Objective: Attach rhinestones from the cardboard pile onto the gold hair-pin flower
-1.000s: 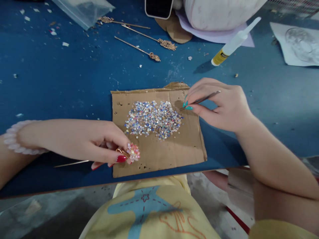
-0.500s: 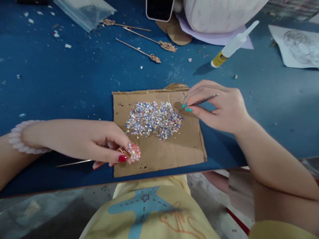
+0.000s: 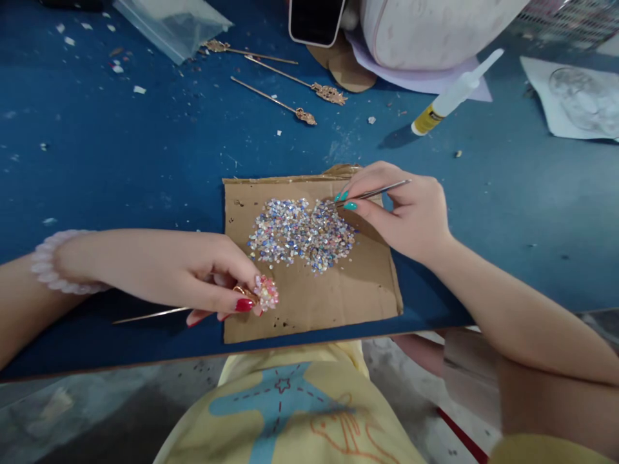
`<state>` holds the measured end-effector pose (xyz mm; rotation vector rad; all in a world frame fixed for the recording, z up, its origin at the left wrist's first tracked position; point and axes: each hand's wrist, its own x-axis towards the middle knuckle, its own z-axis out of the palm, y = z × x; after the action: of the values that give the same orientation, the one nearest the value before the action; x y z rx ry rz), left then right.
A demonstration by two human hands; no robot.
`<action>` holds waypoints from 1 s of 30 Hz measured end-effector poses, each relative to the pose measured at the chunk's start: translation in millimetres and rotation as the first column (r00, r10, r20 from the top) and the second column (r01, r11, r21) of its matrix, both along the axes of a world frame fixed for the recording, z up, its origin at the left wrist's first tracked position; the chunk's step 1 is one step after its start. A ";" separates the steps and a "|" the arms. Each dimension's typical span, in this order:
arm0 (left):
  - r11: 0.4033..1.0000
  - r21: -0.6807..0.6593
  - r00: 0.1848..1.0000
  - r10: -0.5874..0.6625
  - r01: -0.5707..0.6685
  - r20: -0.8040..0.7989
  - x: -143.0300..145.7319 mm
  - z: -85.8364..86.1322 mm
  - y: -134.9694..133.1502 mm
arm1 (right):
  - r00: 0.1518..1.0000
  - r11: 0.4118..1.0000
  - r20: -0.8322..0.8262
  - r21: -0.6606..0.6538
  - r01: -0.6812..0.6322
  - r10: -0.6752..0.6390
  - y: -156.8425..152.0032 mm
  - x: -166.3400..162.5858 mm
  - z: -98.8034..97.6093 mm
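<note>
A brown cardboard sheet (image 3: 338, 303) lies on the blue table, with a heap of small iridescent flakes (image 3: 302, 233) on it. My right hand (image 3: 406, 216) pinches metal tweezers (image 3: 372, 193), their tips at the heap's right edge. My left hand (image 3: 184, 274) grips a gold hairpin whose head is a pink, flake-covered cluster (image 3: 267, 292), resting on the cardboard's lower left. The pin's thin stem (image 3: 149, 314) sticks out leftwards under my hand.
Three gold hairpins (image 3: 290, 84) lie at the back, near a clear plastic bag (image 3: 169, 22) and a phone (image 3: 315, 19). A glue tube (image 3: 452, 96) lies at the back right, beside a white bag (image 3: 425, 29) and a paper (image 3: 575, 100). The table edge (image 3: 120, 367) runs close to my lap.
My right hand has moved left with the tweezers, bringing the tips onto the right edge of the heap. The left hand has kept hold of the hairpin in place.
</note>
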<state>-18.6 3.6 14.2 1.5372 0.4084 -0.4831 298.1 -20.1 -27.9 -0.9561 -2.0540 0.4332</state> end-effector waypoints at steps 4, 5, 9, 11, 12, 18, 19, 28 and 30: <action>1.000 0.005 1.000 -0.015 0.015 0.000 -0.2 -0.4 -0.4 | 1.000 1.000 -0.024 -0.008 0.011 -0.011 -0.2 0.1 -2.1; 1.000 0.009 1.000 -0.019 0.019 0.000 -0.3 -0.4 -0.4 | 0.999 1.000 -0.032 -0.003 0.010 -0.010 -0.2 0.1 -2.1; 1.000 0.003 1.000 -0.008 0.008 -0.004 -0.7 -0.6 0.0 | 0.999 1.000 -0.024 -0.002 0.026 -0.026 0.5 -1.2 -2.0; 1.000 -0.009 1.000 -0.002 0.002 -0.007 -0.9 -1.2 0.3 | 0.999 0.999 -0.003 -0.019 0.040 -0.040 1.0 -2.0 -2.4; 1.000 -0.012 1.000 0.002 -0.002 -0.008 -0.9 -1.6 0.4 | 0.999 0.999 0.002 -0.024 0.040 -0.040 1.2 -2.3 -2.6; 1.000 -0.019 1.000 -0.005 0.005 0.005 0.2 -2.8 0.7 | 1.000 1.000 -0.002 -0.010 0.017 -0.017 0.7 -3.4 -1.1; 1.000 -0.019 1.000 -0.009 0.009 0.005 0.3 -2.7 0.6 | 1.000 1.000 -0.002 -0.009 0.009 -0.009 0.4 -4.1 -0.7; 1.000 0.005 0.999 0.006 -0.006 0.032 0.0 -2.6 0.0 | 0.998 0.998 0.051 -0.051 0.042 -0.039 -3.5 -14.4 1.5; 1.000 0.009 0.999 0.010 -0.011 0.052 0.0 -2.9 0.2 | 0.997 0.998 0.048 -0.028 0.059 -0.057 -2.9 -14.2 1.0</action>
<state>-18.5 3.9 11.3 1.5531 0.3788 -0.4322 284.0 -23.0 -26.9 -1.0500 -2.0615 0.4149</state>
